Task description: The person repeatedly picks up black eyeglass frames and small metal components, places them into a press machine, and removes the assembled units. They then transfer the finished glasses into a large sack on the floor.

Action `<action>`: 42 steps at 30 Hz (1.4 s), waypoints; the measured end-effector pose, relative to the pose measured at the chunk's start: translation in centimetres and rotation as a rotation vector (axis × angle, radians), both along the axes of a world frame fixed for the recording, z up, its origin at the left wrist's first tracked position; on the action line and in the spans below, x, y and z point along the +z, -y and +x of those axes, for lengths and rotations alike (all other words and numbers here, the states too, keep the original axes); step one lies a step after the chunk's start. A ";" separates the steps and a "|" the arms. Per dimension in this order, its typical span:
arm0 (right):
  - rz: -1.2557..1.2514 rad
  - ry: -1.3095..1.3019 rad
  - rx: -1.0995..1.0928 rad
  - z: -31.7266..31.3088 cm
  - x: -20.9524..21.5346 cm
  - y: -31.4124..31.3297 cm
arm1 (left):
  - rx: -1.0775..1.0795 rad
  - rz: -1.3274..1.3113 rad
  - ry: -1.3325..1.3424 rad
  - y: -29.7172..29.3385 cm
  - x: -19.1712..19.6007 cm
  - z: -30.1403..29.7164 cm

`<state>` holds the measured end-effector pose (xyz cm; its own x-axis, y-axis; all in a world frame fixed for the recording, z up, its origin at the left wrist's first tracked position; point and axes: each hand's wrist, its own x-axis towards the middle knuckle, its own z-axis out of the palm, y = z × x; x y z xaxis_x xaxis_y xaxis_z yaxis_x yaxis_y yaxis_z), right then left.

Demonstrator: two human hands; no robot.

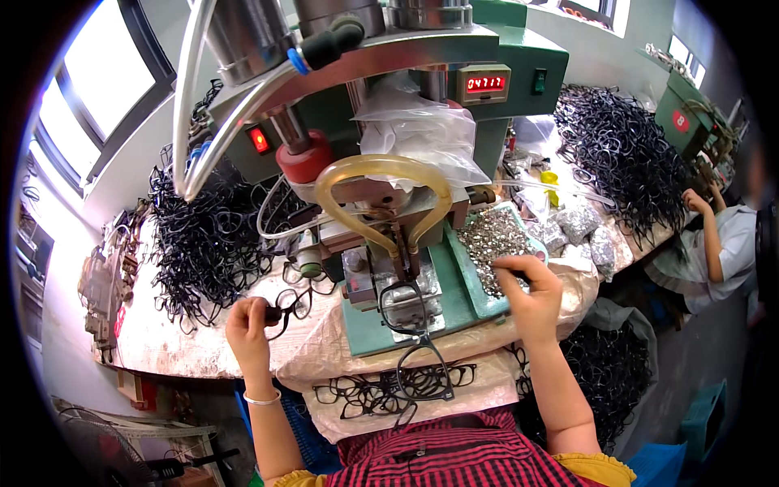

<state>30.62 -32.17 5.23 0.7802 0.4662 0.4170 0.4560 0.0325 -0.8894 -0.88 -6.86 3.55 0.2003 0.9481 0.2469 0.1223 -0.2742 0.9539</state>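
My left hand (pixel 248 331) is closed around the end of a black eyeglass frame (pixel 282 323), to the left of the press. My right hand (pixel 531 296) hangs over the right edge of a pale green tray (pixel 485 307), thumb and fingers drawn together; whatever they pinch is too small to make out. Small metal parts (pixel 495 243) fill the tray. Under the press head, another black eyeglass frame (pixel 403 308) stands at the metal fixture (pixel 357 272). Just below it, a further frame (pixel 423 372) hangs down toward my lap.
A green press (pixel 527 65) with a looped yellowish tube (pixel 383 166) rises ahead. Heaps of black frames lie left (pixel 203 243) and right (pixel 621 154). Several frames (pixel 365 394) rest on the cloth over my lap. At far right, a person (pixel 714 243) works.
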 end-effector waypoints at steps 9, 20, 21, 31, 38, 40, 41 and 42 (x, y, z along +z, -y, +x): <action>0.192 -0.179 0.280 -4.3 1.8 -7.2 | -0.119 0.261 -0.385 1.3 0.6 1.9; 0.276 -0.429 0.489 -6.4 4.3 -6.3 | -0.537 1.148 -0.305 11.2 11.4 6.4; 0.259 -0.400 0.494 -6.8 5.0 -5.7 | -0.625 1.208 -0.161 11.8 10.9 7.8; -0.518 0.544 -0.187 4.3 -3.8 -1.6 | -0.874 1.190 -0.113 12.8 9.6 12.9; -0.387 0.564 -0.161 4.0 -3.7 -2.4 | -0.853 1.170 -0.131 12.9 8.7 11.8; -0.324 0.557 -0.178 3.5 -3.3 -2.2 | -0.743 1.097 -0.146 13.5 8.2 9.8; -0.269 0.553 -0.190 3.6 -3.8 -1.6 | -0.690 1.063 -0.152 13.9 7.9 8.5; -0.159 0.199 -0.163 3.6 -4.1 -0.5 | -0.536 1.123 -0.231 13.9 7.9 5.9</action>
